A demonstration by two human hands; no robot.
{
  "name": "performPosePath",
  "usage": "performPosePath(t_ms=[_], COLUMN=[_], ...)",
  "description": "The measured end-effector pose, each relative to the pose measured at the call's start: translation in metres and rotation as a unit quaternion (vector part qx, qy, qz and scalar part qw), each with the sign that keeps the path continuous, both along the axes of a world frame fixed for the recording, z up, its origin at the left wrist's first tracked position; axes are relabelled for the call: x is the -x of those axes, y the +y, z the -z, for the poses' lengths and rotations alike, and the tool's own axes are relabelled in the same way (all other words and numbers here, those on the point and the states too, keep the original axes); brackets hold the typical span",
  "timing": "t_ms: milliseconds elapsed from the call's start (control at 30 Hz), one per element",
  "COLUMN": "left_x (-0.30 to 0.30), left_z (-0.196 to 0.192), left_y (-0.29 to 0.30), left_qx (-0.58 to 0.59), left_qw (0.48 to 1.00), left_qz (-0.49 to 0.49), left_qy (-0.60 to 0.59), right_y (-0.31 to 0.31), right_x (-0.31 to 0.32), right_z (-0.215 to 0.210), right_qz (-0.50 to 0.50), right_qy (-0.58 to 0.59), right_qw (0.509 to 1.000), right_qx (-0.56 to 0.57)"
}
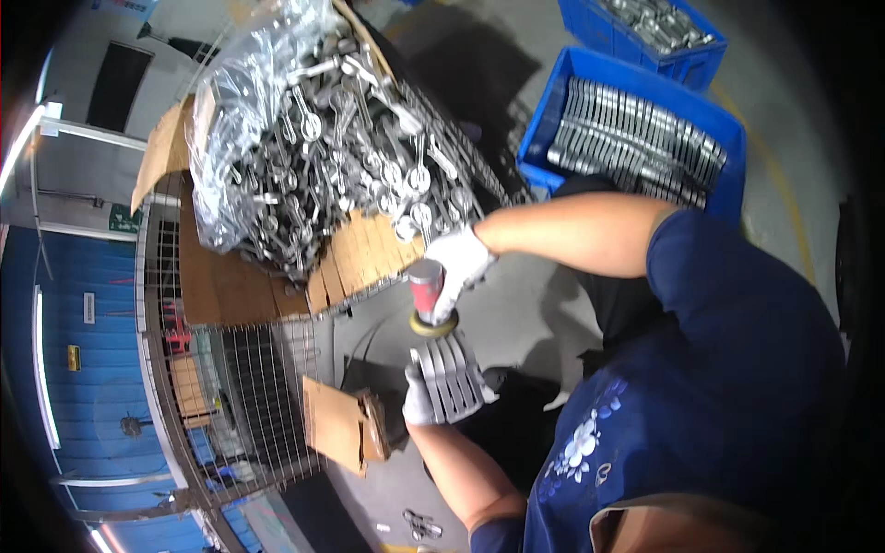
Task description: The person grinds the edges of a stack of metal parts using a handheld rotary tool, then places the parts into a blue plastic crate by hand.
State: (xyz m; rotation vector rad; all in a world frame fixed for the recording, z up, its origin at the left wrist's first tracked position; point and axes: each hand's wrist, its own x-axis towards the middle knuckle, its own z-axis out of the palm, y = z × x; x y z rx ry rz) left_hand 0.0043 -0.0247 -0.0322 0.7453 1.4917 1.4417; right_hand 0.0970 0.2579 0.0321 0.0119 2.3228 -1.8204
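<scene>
Right hand (461, 262): fingers gripped red power tool (427, 293). Left hand (418, 400): fingers held metal parts (449, 376) beside yellow disc (434, 325). Apparently polishing; next stroke probably needed level contact.

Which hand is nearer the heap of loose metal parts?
Right: the right hand appears just beside the heap; the left hand is farther off, lower in the view.

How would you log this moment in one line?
left hand: gripping metal parts | right hand: holding red tool | yellow pad: near parts, contact unclear | carton: loose metal pieces
</scene>
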Motion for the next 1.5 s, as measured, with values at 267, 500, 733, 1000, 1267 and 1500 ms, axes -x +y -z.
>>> performPosePath(t_ms=[267,500,733,1000,1267,1500], left_x=[0.031,0.03,0.043,0.013,0.012,0.029], left_z=[0.003,-0.009,-0.011,-0.031,-0.009,-0.021], left_y=[0.014,0.033,0.045,0.064,0.064,0.05], left_qx=[-0.211,-0.129,0.0,-0.027,-0.077,-0.159], left_qw=[0.935,0.956,0.985,0.922,0.939,0.912], left_qz=[-0.139,-0.108,-0.144,-0.279,-0.299,-0.246], left_qy=[-0.249,-0.239,-0.094,0.267,0.153,-0.286], right_y=[-0.048,-0.063,-0.077,-0.088,-0.087,-0.067], right_x=[0.039,0.049,0.05,0.069,0.063,0.047], right_z=[0.053,0.057,0.04,0.073,0.062,0.022], right_qz=[0.244,0.324,0.298,0.224,0.226,0.231], right_qy=[-0.007,-0.125,-0.167,-0.077,-0.077,-0.113], right_qw=[0.965,0.887,0.896,0.926,0.908,0.859], right_qx=[0.092,0.305,0.286,0.295,0.345,0.443])
